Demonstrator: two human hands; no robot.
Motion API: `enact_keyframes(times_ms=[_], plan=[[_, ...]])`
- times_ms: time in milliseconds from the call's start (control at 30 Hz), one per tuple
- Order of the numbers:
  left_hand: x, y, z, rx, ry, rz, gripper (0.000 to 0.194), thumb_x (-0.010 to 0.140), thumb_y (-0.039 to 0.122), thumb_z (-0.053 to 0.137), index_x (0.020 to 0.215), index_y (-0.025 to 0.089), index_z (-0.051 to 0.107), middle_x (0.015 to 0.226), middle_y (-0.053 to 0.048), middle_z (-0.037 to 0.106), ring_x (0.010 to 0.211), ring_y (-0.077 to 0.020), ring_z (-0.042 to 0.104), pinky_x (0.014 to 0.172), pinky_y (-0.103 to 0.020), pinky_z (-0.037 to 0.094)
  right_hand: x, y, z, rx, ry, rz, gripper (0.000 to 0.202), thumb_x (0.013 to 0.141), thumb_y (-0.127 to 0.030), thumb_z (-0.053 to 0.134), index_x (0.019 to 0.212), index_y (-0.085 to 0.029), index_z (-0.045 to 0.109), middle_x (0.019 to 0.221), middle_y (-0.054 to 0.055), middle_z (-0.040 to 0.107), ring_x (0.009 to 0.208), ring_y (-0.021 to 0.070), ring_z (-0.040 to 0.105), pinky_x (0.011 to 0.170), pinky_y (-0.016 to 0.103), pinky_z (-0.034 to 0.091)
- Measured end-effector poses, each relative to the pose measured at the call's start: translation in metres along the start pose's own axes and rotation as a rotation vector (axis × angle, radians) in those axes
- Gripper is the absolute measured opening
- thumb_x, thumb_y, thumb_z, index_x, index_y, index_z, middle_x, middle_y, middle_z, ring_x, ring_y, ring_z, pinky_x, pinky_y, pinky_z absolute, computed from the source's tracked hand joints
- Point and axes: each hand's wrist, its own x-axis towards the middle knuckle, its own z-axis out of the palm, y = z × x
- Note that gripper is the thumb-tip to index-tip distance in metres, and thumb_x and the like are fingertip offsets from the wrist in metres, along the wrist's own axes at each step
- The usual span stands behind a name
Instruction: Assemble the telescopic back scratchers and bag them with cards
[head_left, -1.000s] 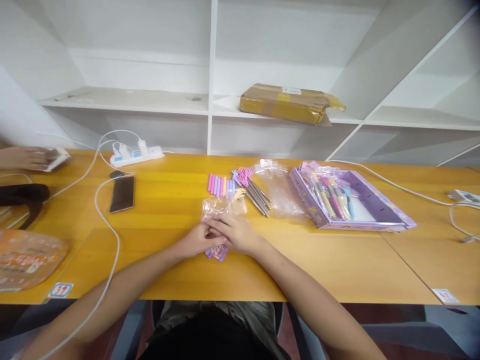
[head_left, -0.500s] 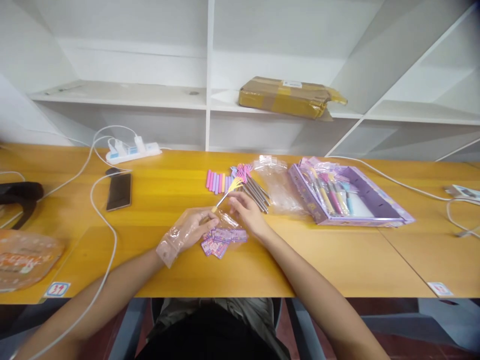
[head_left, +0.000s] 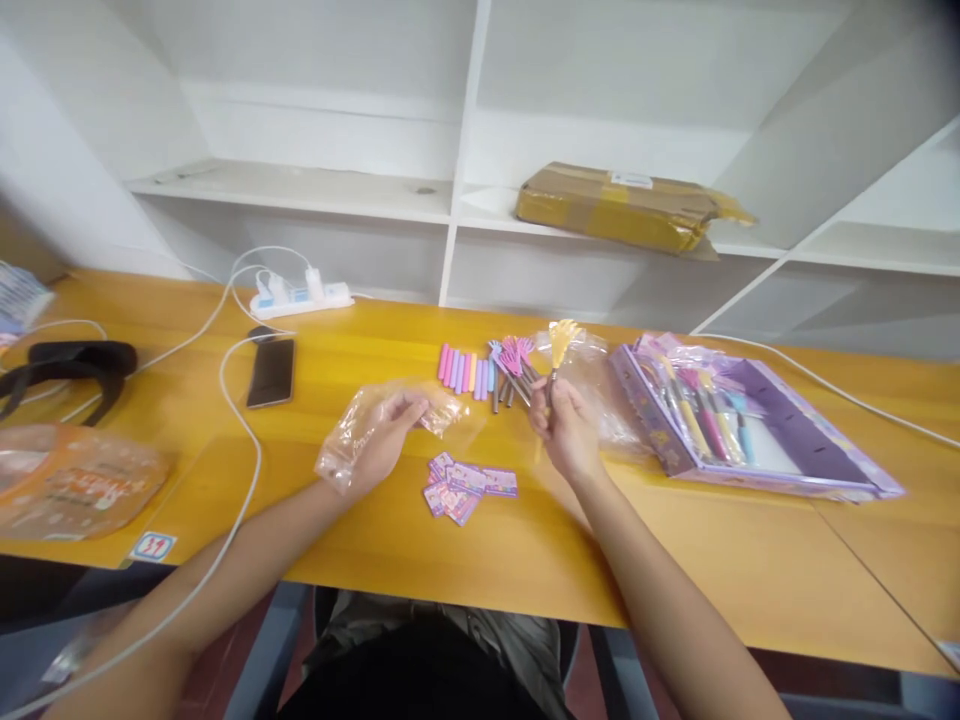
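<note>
While white shelving [head_left: 463,110] spans the background, a wooden surface [head_left: 675,560] stretches across the view below it. On its right side rests a purple tray [head_left: 795,487], set at an angle, with wrapped back scratchers [head_left: 709,420] lying towards its left end. A taped cardboard box [head_left: 607,205] sits on the shelf above. At the far left lies an orange printed pouch [head_left: 82,480].

Near the middle of the surface, the right hand [head_left: 570,430] has its grip closed around a yellow back scratcher [head_left: 560,342], held roughly upright with its hand-shaped head on top and the end of its handle showing below the fist. Behind that hand, a clear plastic sleeve [head_left: 619,410] lies flat, beside the tray. The left hand [head_left: 386,440] has its grip pinched on clear plastic film [head_left: 349,430], which shows at the wrist and beyond the fingertips; whether it is one bag or several, I cannot tell.

A white power strip [head_left: 301,300] lies at the back left, with a dark phone [head_left: 271,372] in front of it. Pink and blue back scratchers [head_left: 515,357] are bunched just left of the right hand, next to a row of pastel tubes [head_left: 465,370]. Small purple printed cards [head_left: 466,480] overlap in a loose pile between the forearms.
</note>
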Motion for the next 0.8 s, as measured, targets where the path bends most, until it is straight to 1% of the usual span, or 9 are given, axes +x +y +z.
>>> enact_keyframes(times_ms=[67,167,200,267,400,500,600,733,800], plan=[[0.006,-0.007,-0.003,-0.129,0.071,-0.022,0.039,0.085,0.055,0.081,0.090,0.019,0.068,0.096,-0.006,0.075,0.093,-0.0208,0.071,0.089,-0.036,0.059,-0.004,-0.004,-0.003,-0.068,-0.184,0.042,0.042,0.105,-0.064,0.055,0.106,-0.024,0.068,0.067,-0.005,0.041,0.051,0.0132,0.033,0.049,0.028,0.029],[0.011,-0.008,-0.005,-0.206,0.140,-0.032,0.042,0.082,0.054,0.086,0.089,0.018,0.065,0.097,-0.006,0.077,0.095,-0.0213,0.073,0.087,-0.037,0.060,-0.015,-0.009,0.006,-0.200,-0.449,0.093,0.048,0.104,-0.067,0.056,0.107,-0.022,0.072,0.062,-0.005,0.045,0.052,0.0137,0.039,0.053,0.029,0.034],[0.012,-0.007,-0.005,-0.218,0.144,-0.029,0.042,0.082,0.054,0.086,0.089,0.018,0.064,0.097,-0.006,0.077,0.095,-0.0218,0.074,0.087,-0.038,0.061,-0.019,-0.011,0.011,-0.236,-0.512,0.105,0.049,0.104,-0.067,0.054,0.107,-0.022,0.072,0.062,-0.005,0.047,0.052,0.0139,0.041,0.054,0.029,0.036],[0.013,-0.004,-0.005,-0.254,0.138,-0.018,0.043,0.082,0.055,0.086,0.089,0.019,0.063,0.095,-0.005,0.078,0.094,-0.0225,0.075,0.086,-0.039,0.062,-0.023,-0.011,0.019,-0.306,-0.588,0.109,0.051,0.106,-0.068,0.049,0.107,-0.022,0.072,0.061,-0.005,0.049,0.052,0.0142,0.044,0.056,0.029,0.039],[0.015,-0.002,-0.006,-0.345,0.131,-0.021,0.045,0.081,0.053,0.089,0.090,0.020,0.061,0.090,-0.003,0.079,0.087,-0.0215,0.077,0.083,-0.039,0.064,-0.022,-0.007,0.023,-0.412,-0.591,0.063,0.052,0.108,-0.068,0.044,0.106,-0.022,0.070,0.061,-0.005,0.051,0.054,0.0153,0.047,0.058,0.029,0.040],[0.015,-0.002,-0.006,-0.365,0.120,-0.041,0.046,0.079,0.053,0.090,0.090,0.019,0.061,0.091,-0.004,0.079,0.089,-0.0216,0.078,0.085,-0.040,0.066,-0.020,-0.003,0.019,-0.426,-0.583,0.055,0.052,0.109,-0.066,0.043,0.107,-0.022,0.070,0.062,-0.005,0.052,0.054,0.0153,0.048,0.060,0.030,0.041],[0.014,-0.001,-0.004,-0.360,0.112,-0.067,0.049,0.076,0.054,0.092,0.090,0.019,0.062,0.088,-0.002,0.077,0.088,-0.0215,0.078,0.085,-0.041,0.066,-0.019,-0.002,0.018,-0.417,-0.592,0.059,0.053,0.109,-0.067,0.042,0.107,-0.022,0.070,0.061,-0.005,0.052,0.053,0.0148,0.047,0.059,0.030,0.041],[0.009,-0.001,0.000,-0.326,0.059,-0.086,0.047,0.077,0.052,0.093,0.089,0.018,0.062,0.085,0.001,0.072,0.084,-0.0164,0.074,0.082,-0.034,0.066,-0.019,-0.005,0.021,-0.411,-0.615,0.072,0.054,0.109,-0.067,0.043,0.093,-0.022,0.067,0.061,-0.005,0.052,0.054,0.0142,0.047,0.060,0.029,0.040],[0.006,-0.002,0.001,-0.291,0.018,-0.087,0.045,0.081,0.052,0.090,0.093,0.018,0.063,0.087,0.000,0.071,0.085,-0.0160,0.073,0.081,-0.033,0.066,-0.019,-0.007,0.021,-0.406,-0.623,0.065,0.055,0.109,-0.066,0.043,0.084,-0.022,0.063,0.061,-0.004,0.053,0.056,0.0139,0.049,0.061,0.029,0.042]])
